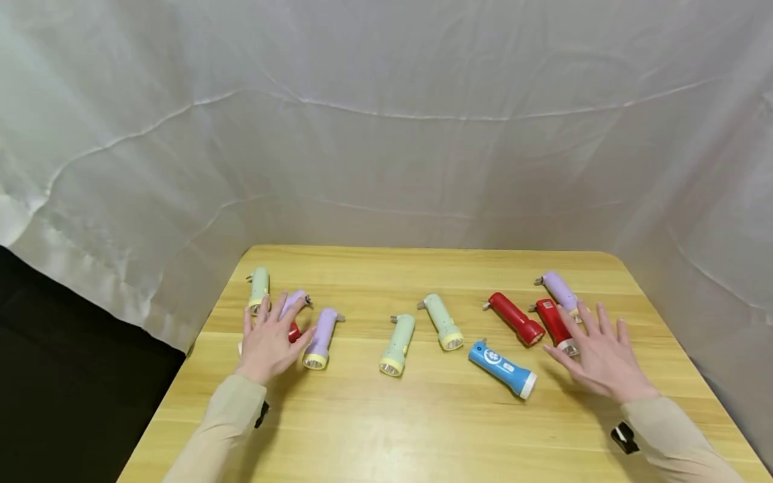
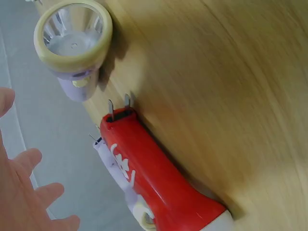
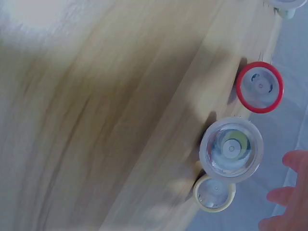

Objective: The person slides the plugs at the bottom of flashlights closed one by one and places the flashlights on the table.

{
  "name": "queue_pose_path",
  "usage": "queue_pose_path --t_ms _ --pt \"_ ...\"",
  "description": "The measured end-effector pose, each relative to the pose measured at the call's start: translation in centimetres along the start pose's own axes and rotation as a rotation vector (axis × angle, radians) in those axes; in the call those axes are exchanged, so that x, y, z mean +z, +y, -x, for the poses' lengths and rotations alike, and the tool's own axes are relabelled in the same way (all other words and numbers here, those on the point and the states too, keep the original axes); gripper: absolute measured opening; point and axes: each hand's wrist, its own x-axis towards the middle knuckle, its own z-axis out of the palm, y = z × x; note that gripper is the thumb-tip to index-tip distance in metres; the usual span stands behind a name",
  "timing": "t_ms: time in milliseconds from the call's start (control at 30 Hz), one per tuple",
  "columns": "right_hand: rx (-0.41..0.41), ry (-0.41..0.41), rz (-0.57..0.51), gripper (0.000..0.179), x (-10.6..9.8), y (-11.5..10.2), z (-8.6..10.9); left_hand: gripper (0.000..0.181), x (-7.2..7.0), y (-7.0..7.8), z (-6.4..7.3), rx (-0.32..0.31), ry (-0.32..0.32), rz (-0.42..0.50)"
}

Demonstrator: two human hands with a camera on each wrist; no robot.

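My left hand (image 1: pixel 268 342), fingers spread, holds nothing above a red flashlight (image 2: pixel 149 168) with plug prongs; in the head view it hides most of that flashlight. A purple flashlight (image 1: pixel 294 302) lies partly behind its fingers. Just right of it is another purple flashlight (image 1: pixel 324 337), yellow-rimmed. At the right, my right hand (image 1: pixel 606 355) is also spread and holds nothing. Nearest to it lies a red flashlight (image 1: pixel 552 322) with a pale rim, its lens facing the right wrist view. Beyond that are a purple flashlight (image 1: pixel 559 292) and a second red flashlight (image 1: pixel 513 318).
Mid-table lie two pale green flashlights, one nearer (image 1: pixel 400 341) and one farther (image 1: pixel 443 320). A blue flashlight (image 1: pixel 500 367) lies left of my right hand. Another green flashlight (image 1: pixel 260 285) is near the far left corner. Pale curtains (image 1: pixel 423 168) hang behind the wooden table (image 1: pixel 386 422).
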Motion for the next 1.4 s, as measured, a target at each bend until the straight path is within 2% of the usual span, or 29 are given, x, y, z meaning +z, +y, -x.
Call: queue_pose_path --t_ms 133,267,533,667,833,933,1167,1300,1400 --pt "-0.028 0.029 0.003 0.085 -0.1 -0.7 -0.4 0.071 0.0 0.5 -0.4 0.017 0.005 0.01" --pt "-0.084 0.079 -0.044 0.08 -0.3 -2.5 -1.2 0.069 0.1 1.5 -0.9 0.06 0.026 0.012" --pt "-0.233 0.149 -0.182 0.069 -0.3 -7.8 -3.5 0.062 0.6 5.5 -2.0 0.192 0.068 0.039" --pt "-0.287 0.121 -0.235 0.069 0.2 -10.4 -4.9 0.058 1.3 8.2 -2.4 0.243 0.01 0.031" --pt "-0.275 0.066 -0.376 0.06 1.0 -13.0 -5.6 0.053 2.7 11.8 -2.3 0.275 -0.08 -0.012" --pt "-0.273 0.068 -0.461 0.055 1.2 -14.1 -5.6 0.053 3.6 13.4 -2.3 0.254 -0.118 -0.02" --pt "-0.254 0.091 -0.569 0.047 1.5 -15.6 -5.5 0.053 4.8 16.0 -3.4 0.104 -0.181 -0.01" --pt "-0.226 0.071 -0.585 0.046 1.5 -15.8 -5.4 0.051 5.0 17.0 -4.1 0.071 -0.192 -0.041" --pt "-0.215 0.058 -0.589 0.046 1.6 -15.7 -5.4 0.047 5.0 17.4 -4.4 0.061 -0.187 -0.027"
